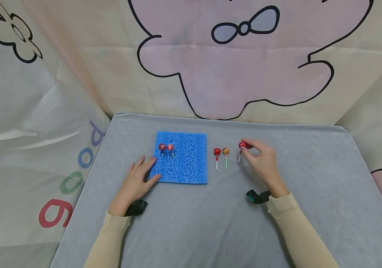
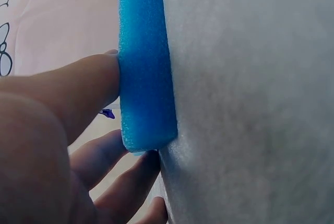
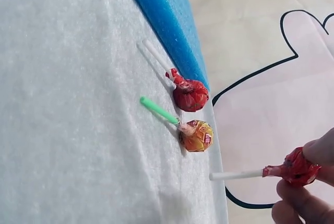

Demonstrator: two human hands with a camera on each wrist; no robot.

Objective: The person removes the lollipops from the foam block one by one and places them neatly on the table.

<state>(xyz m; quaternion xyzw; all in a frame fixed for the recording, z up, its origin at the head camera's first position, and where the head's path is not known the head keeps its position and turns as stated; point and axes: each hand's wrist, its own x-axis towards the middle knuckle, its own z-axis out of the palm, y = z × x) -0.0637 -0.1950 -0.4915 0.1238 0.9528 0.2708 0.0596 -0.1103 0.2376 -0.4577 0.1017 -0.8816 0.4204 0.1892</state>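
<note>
My right hand (image 1: 259, 160) pinches a red-wrapped lollipop (image 3: 297, 167) by its candy head, the white stick pointing away from the fingers, raised off the table. Left of it, a red lollipop (image 1: 217, 152) with a white stick and a yellow lollipop (image 1: 225, 151) with a green stick lie side by side on the cloth. My left hand (image 1: 137, 182) rests with spread fingers at the left edge and near corner of a blue foam block (image 1: 187, 163), thumb on its top. Two red lollipops (image 1: 166, 147) stand in the block's upper left, their sticks mostly hidden.
A grey cloth (image 1: 204, 223) covers the table. Behind it hangs a pale curtain (image 1: 110, 74) with cartoon drawings, and another printed sheet (image 1: 16, 149) with coloured letters is at the left. Each wrist carries a dark camera mount (image 1: 258, 196).
</note>
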